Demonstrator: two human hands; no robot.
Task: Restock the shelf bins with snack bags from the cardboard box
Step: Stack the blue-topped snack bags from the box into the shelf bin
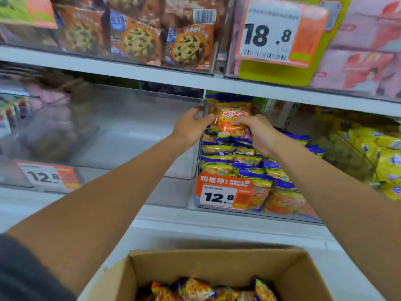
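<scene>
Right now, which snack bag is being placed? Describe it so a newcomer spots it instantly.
Above the cardboard box, find the clear bin packed with blue-edged bags. At its back, the right hand pinches one snack bag. It alone faces out, showing a red-lettered orange front.

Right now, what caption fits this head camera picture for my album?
Right hand grips an orange snack bag over the stocked bin, left hand alongside, cardboard box below.
</scene>
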